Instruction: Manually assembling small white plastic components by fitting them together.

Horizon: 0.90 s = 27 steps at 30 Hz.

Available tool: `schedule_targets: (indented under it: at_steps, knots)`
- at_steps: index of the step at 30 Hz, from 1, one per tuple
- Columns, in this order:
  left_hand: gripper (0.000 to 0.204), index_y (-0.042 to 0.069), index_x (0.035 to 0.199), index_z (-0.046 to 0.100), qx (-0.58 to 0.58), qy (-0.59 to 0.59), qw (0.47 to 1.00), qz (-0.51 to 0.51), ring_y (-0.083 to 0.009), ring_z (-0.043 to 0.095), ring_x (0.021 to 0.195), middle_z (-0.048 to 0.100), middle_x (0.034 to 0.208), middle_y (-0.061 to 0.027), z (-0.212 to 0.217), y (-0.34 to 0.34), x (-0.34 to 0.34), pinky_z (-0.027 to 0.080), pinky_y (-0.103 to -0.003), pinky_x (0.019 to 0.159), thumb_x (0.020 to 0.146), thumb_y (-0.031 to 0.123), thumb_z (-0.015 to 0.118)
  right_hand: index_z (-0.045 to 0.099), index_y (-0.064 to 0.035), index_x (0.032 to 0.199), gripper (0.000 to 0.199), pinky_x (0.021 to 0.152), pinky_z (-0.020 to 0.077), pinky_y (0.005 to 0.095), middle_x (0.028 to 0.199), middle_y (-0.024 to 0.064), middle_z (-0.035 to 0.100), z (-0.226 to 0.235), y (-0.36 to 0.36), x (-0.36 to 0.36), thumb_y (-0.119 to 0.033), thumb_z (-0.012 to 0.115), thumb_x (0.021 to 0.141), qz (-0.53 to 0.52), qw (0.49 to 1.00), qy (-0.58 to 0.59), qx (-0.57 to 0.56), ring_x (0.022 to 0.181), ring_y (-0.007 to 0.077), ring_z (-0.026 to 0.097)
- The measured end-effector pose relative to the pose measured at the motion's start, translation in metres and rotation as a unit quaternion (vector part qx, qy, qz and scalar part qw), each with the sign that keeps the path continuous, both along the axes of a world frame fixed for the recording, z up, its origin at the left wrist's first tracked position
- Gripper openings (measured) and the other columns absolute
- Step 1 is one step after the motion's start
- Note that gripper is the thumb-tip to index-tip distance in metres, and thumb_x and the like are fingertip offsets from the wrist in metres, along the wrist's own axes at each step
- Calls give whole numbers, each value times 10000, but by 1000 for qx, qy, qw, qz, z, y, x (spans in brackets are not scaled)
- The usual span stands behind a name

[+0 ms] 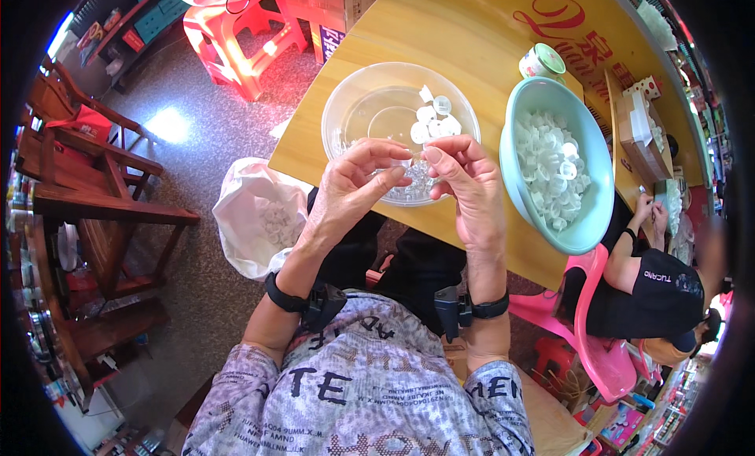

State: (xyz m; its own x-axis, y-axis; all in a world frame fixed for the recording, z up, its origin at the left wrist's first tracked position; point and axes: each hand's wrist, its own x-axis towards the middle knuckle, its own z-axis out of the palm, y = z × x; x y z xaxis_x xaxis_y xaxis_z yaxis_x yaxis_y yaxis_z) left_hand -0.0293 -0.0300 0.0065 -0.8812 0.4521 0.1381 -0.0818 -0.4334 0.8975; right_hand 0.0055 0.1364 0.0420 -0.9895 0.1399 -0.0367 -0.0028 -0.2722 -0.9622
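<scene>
My left hand [354, 184] and my right hand [470, 180] meet over the near side of a round clear plastic tub [334, 114]. Their fingers are curled, with thumbs and forefingers closed around a small clear plastic piece [417, 158], partly covered by the fingertips. Its exact kind is too small to make out. Inside the tub, several white round caps [436, 124] lie at the far right, and small clear pieces [413, 190] are heaped on the near side, below my hands. To the right, a light-blue oval basin [513, 153] holds many translucent white plastic parts [554, 169].
The tub and basin stand on a yellow wooden table [358, 47]. A white bag [236, 220] of small pieces sits at its left. A green-lidded container [543, 61] is behind the basin. Another person [649, 291] works at the right, by a pink chair [586, 322]. A red stool [244, 51] stands far left.
</scene>
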Motion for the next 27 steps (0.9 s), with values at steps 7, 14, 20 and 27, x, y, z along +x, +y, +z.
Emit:
schedule_targets:
  at_steps: [7, 14, 20, 27]
  knots:
    - [171, -6, 1044, 613, -1, 17, 1000, 18, -172, 588, 1037, 565, 1172, -111, 1, 3, 3, 547, -341, 842, 890, 66, 620, 663, -82, 940, 135, 541, 422, 178, 907, 2, 661, -3, -6, 6, -156, 710, 838, -5, 1000, 2, 8, 745, 26, 558]
    - [154, -34, 976, 643, -29, 17, 999, 33, -170, 611, 968, 553, 1106, -101, 3, 1, 0, 565, -290, 781, 884, 90, 639, 662, -61, 919, 134, 544, 426, 174, 842, -9, 649, -3, -9, 8, -165, 704, 847, -7, 999, 5, 52, 703, 23, 546]
    - [145, 16, 982, 648, -34, -11, 999, 3, -175, 623, 956, 600, 1120, -113, 2, -2, 0, 557, -320, 797, 893, 129, 631, 664, -36, 915, 125, 554, 432, 172, 779, -19, 622, 5, -10, 11, -147, 686, 862, -6, 992, 5, 126, 681, 23, 527]
    - [335, -24, 1221, 523, 64, -93, 993, -22, -209, 579, 1099, 548, 1239, -161, 4, 0, -1, 526, -368, 918, 910, 85, 583, 633, -37, 930, 99, 580, 468, 186, 851, 6, 639, -1, -16, 19, -110, 667, 873, -85, 992, 62, 73, 725, 38, 571]
